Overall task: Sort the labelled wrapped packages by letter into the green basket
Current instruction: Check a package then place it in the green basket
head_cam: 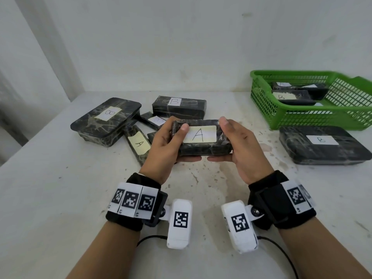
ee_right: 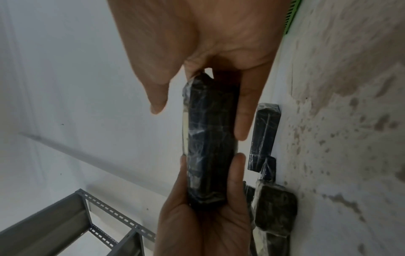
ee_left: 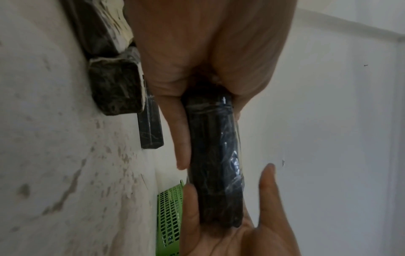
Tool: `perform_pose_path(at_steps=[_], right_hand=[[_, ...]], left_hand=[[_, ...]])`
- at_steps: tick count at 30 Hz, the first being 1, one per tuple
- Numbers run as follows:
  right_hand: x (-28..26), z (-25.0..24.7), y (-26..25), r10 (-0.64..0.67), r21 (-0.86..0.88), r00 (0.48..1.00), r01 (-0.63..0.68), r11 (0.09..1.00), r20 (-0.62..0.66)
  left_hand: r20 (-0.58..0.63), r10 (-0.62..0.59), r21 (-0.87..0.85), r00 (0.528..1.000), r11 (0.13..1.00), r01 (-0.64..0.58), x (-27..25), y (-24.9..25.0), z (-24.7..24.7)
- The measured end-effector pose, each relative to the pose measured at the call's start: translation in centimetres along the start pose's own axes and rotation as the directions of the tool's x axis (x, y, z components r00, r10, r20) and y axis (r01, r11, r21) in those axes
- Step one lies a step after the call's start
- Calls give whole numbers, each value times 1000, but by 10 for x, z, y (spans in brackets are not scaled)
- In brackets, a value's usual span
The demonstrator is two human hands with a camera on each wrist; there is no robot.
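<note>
i'm gripping the package labelled a at both ends, left hand and right hand curled round it, long axis running 9 to 3. green basket is sitting at 2 o'clock, nearer my right hand. head view is showing the letter; wrist views are only showing its dark edge.

Your right hand enters from 12 o'clock, thumb on the pale-labelled face of a dark wrapped package and fingers along its opposite face. Your left hand comes up from 6 o'clock and cups the package's far end, fingers curled round both sides. The package stands edge-on at centre. At 3 to 5 o'clock, more wrapped packages lie on the speckled white table. A green basket edge shows at 1 o'clock. A grey perforated metal rack sits at 7 o'clock.
</note>
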State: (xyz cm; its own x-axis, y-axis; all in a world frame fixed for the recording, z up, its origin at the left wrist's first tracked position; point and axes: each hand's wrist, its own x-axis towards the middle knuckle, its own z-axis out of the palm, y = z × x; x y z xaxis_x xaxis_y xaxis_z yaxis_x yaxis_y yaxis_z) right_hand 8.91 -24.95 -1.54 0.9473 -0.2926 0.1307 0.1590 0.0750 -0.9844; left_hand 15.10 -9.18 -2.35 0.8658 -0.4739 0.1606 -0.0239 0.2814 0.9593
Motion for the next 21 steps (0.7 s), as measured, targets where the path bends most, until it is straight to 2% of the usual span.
perform_pose_path(at_steps=[5,12,17,21], right_hand=[[1,-4,3,-82,-22,994,81,996,-77],[-1,2,2,9,-7,999,-9,1000,-33],[-1,-2,1,-32,-8,997,31,999,-75],[-1,0,2,-41,-44,996,38,998,-76]], left_hand=[[51,-13,-24,999,1000,15,-2,2,4],[22,-18,1,1000,1000,18,-1,-1,3],[60,-44,-22,997,999,46,-3,3,7],[26,-36,8,999,999,36,-3,1,6]])
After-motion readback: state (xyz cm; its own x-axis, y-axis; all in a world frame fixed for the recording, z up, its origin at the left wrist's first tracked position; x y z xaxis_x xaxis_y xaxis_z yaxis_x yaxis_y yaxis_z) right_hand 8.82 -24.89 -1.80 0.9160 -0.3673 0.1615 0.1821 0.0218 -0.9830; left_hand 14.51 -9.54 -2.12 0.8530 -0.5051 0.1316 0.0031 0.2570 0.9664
